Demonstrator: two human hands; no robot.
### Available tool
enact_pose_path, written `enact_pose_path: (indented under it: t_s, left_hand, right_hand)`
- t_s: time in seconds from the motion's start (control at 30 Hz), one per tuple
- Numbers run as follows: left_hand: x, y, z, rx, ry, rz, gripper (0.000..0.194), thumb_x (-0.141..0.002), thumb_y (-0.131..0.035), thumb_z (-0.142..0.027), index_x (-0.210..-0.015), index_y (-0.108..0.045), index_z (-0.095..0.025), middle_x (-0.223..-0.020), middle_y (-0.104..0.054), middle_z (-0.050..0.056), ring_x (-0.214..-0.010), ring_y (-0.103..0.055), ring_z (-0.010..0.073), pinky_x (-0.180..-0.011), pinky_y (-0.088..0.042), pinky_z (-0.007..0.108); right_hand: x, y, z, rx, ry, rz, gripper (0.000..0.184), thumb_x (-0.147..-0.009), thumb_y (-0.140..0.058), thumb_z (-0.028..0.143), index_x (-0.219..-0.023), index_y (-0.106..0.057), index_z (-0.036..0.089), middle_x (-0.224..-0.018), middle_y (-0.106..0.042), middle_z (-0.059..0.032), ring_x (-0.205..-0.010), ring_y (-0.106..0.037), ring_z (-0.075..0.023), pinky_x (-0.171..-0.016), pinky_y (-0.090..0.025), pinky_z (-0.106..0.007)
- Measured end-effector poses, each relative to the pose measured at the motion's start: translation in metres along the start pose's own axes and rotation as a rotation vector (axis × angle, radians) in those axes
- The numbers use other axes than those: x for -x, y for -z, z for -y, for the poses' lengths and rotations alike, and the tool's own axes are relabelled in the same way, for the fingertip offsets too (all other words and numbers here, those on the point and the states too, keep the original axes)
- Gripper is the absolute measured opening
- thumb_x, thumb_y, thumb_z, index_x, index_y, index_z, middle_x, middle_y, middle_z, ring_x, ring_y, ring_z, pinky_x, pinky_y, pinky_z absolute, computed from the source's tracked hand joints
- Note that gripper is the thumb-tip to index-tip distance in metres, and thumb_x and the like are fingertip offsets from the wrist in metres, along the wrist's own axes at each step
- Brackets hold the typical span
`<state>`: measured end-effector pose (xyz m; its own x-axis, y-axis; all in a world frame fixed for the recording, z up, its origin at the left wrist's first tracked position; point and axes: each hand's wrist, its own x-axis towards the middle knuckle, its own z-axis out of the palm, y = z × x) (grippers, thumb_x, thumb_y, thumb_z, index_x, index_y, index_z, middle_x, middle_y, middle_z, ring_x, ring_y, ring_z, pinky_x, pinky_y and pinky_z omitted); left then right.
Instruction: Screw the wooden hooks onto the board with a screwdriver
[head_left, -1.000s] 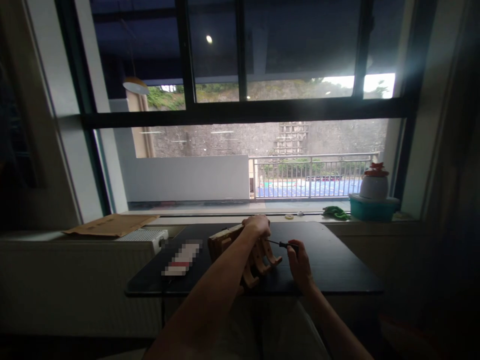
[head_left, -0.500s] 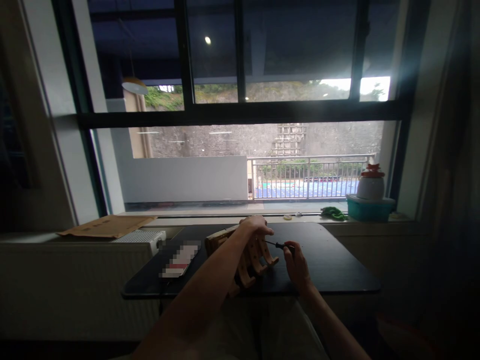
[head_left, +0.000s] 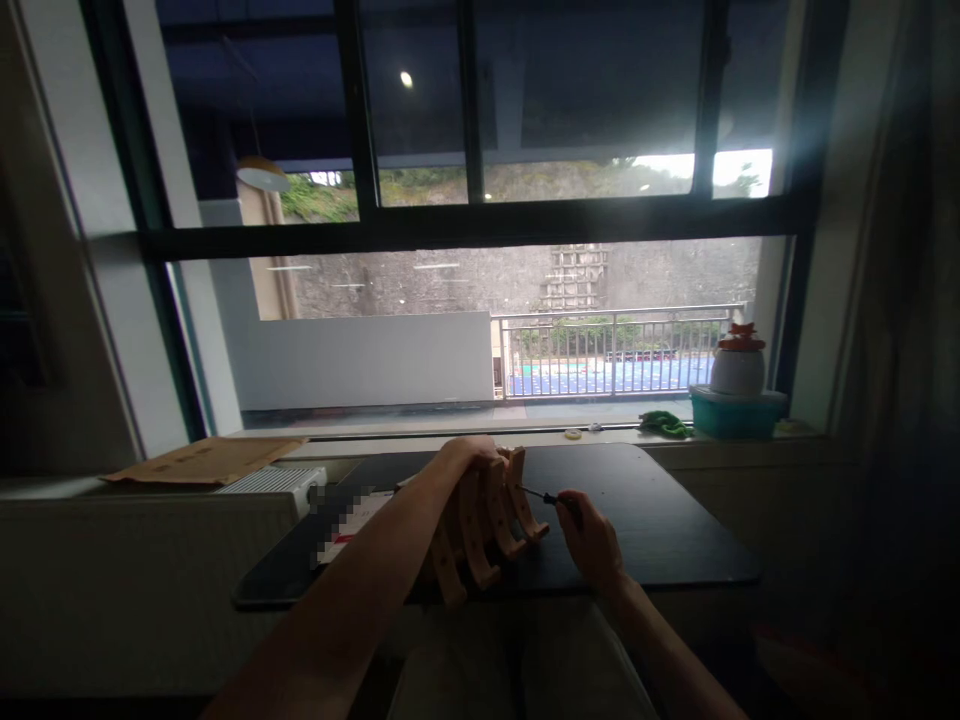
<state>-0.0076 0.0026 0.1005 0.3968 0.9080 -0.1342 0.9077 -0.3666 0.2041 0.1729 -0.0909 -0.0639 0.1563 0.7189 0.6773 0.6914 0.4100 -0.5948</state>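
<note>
My left hand (head_left: 466, 457) is closed over the top of a light wooden hook rack (head_left: 484, 520) that stands on edge on the dark table (head_left: 660, 530). Several curved wooden pegs stick out towards me. My right hand (head_left: 589, 535) grips a small black-handled screwdriver (head_left: 546, 497), whose thin shaft points left at the rack's right end.
A flat white packet (head_left: 351, 522) lies on the table to the left. Beyond it are a white heater (head_left: 270, 480) and brown cardboard (head_left: 202, 460). On the window sill sit a teal box (head_left: 736, 412) with a white jar, a green cloth (head_left: 664, 424) and a tape roll.
The rack has been tipped more upright under my left hand, its pegs now pointing towards me. Both hands and the screwdriver have shifted slightly left in the view.
</note>
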Motion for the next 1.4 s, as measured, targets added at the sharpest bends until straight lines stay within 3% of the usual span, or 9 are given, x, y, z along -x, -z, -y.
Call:
enact_pose_path:
  t_s: [0.13,0.3,0.43,0.6,0.7,0.93,1.27,1.4]
  left_hand:
    - [0.003,0.002,0.008,0.061,-0.011,0.159,0.028,-0.088,-0.055,-0.031,-0.112,-0.056,-0.015,-0.111,-0.060,0.006,-0.093,-0.061,0.0205,-0.078,-0.052,0.039]
    - [0.011,-0.011,0.021,0.191,-0.109,0.089,0.033,-0.088,-0.055,-0.031,-0.118,-0.052,-0.016,-0.117,-0.057,0.008,-0.099,-0.059,0.0221,-0.082,-0.051,0.042]
    - [0.011,-0.017,0.026,0.260,-0.146,0.056,0.033,-0.088,-0.055,-0.030,-0.118,-0.052,-0.016,-0.118,-0.056,0.008,-0.100,-0.058,0.0225,-0.083,-0.050,0.043]
    - [0.007,-0.019,0.027,0.307,-0.123,0.053,0.033,-0.088,-0.055,-0.030,-0.118,-0.052,-0.016,-0.116,-0.057,0.008,-0.097,-0.060,0.0214,-0.081,-0.052,0.041]
    - [0.006,-0.020,0.028,0.318,-0.107,0.054,0.033,-0.088,-0.055,-0.030,-0.118,-0.052,-0.016,-0.115,-0.057,0.008,-0.096,-0.060,0.0212,-0.080,-0.052,0.041]
    - [0.008,-0.018,0.028,0.320,-0.107,0.038,0.034,-0.088,-0.055,-0.030,-0.119,-0.052,-0.016,-0.119,-0.056,0.008,-0.100,-0.059,0.0221,-0.083,-0.051,0.042]
    - [0.012,-0.016,0.026,0.330,-0.121,0.068,0.033,-0.088,-0.055,-0.029,-0.119,-0.051,-0.016,-0.118,-0.056,0.008,-0.098,-0.059,0.0215,-0.081,-0.051,0.041]
    - [0.014,-0.015,0.026,0.306,-0.109,0.051,0.033,-0.088,-0.055,-0.029,-0.119,-0.052,-0.016,-0.117,-0.056,0.008,-0.098,-0.059,0.0215,-0.081,-0.051,0.041]
  right_hand:
    - [-0.001,0.012,0.003,0.051,0.104,0.101,0.025,-0.087,-0.044,0.032,-0.105,-0.059,0.025,-0.102,-0.067,-0.0041,-0.086,-0.064,-0.0189,-0.072,-0.045,-0.028]
    - [-0.020,0.025,0.011,0.079,0.138,0.187,0.028,-0.086,-0.045,0.032,-0.106,-0.063,0.026,-0.098,-0.067,-0.0034,-0.082,-0.063,-0.0187,-0.072,-0.045,-0.028]
    - [-0.032,0.024,0.011,0.073,0.052,0.215,0.029,-0.087,-0.044,0.035,-0.102,-0.064,0.021,-0.091,-0.070,-0.0041,-0.080,-0.065,-0.0187,-0.068,-0.046,-0.027]
    - [-0.026,0.018,0.006,0.092,-0.034,0.262,0.036,-0.089,-0.038,0.039,-0.090,-0.066,0.017,-0.079,-0.071,-0.0053,-0.073,-0.066,-0.0183,-0.060,-0.047,-0.025]
    - [-0.023,0.023,0.012,0.140,-0.028,0.269,0.031,-0.086,-0.042,0.037,-0.101,-0.062,0.018,-0.081,-0.071,-0.0050,-0.072,-0.066,-0.0196,-0.060,-0.047,-0.027]
    - [-0.024,0.036,0.039,0.258,0.104,0.272,0.026,-0.086,-0.043,0.028,-0.106,-0.060,0.026,-0.099,-0.069,-0.0022,-0.087,-0.064,-0.0213,-0.069,-0.044,-0.030]
    - [-0.033,0.044,0.039,0.360,0.301,0.315,0.030,-0.090,-0.039,0.020,-0.110,-0.061,0.024,-0.092,-0.063,-0.0063,-0.076,-0.061,-0.0174,-0.063,-0.039,-0.026]
    - [-0.039,0.047,0.039,0.333,0.320,0.322,0.030,-0.091,-0.039,0.022,-0.110,-0.063,0.023,-0.091,-0.063,-0.0067,-0.076,-0.059,-0.0167,-0.063,-0.039,-0.026]
